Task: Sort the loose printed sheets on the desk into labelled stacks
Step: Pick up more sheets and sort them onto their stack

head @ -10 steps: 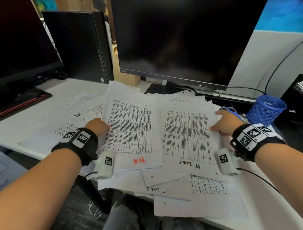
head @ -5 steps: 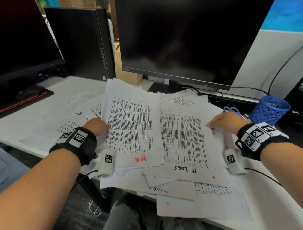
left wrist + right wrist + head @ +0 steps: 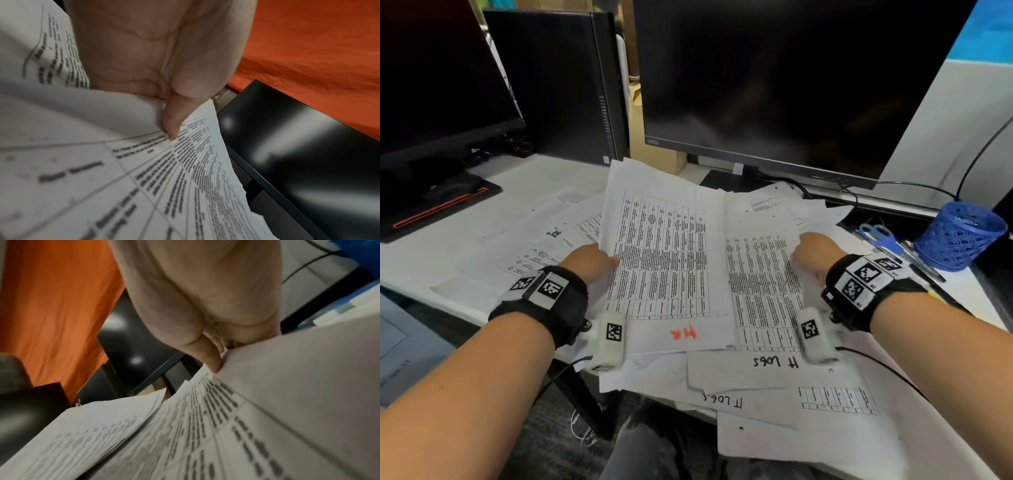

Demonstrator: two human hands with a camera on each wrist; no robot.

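Note:
Printed table sheets lie overlapping on the white desk point(image 3: 524, 178). My left hand point(image 3: 599, 262) grips the left edge of the stack marked "HR" in red point(image 3: 664, 267), raised off the desk; in the left wrist view my thumb point(image 3: 172, 123) presses on top of that printed stack point(image 3: 144, 178). My right hand point(image 3: 808, 250) pinches the sheet labelled "IT Logs" point(image 3: 760, 294). The right wrist view has my thumb point(image 3: 209, 360) on that sheet's edge point(image 3: 205, 426). A second "IT LOGS" sheet point(image 3: 722, 401) lies below it, partly over the desk's front edge.
A large dark monitor point(image 3: 791, 85) stands right behind the papers, with a second monitor point(image 3: 431, 85) and a black PC tower point(image 3: 558, 85) to the left. A blue mesh pen cup point(image 3: 959, 236) and blue scissors point(image 3: 876, 233) sit at the right. More sheets point(image 3: 534, 246) cover the left.
My right hand has moved left across the "IT Logs" sheet, and that sheet's left side now lies under the "HR" stack. My left hand keeps its hold.

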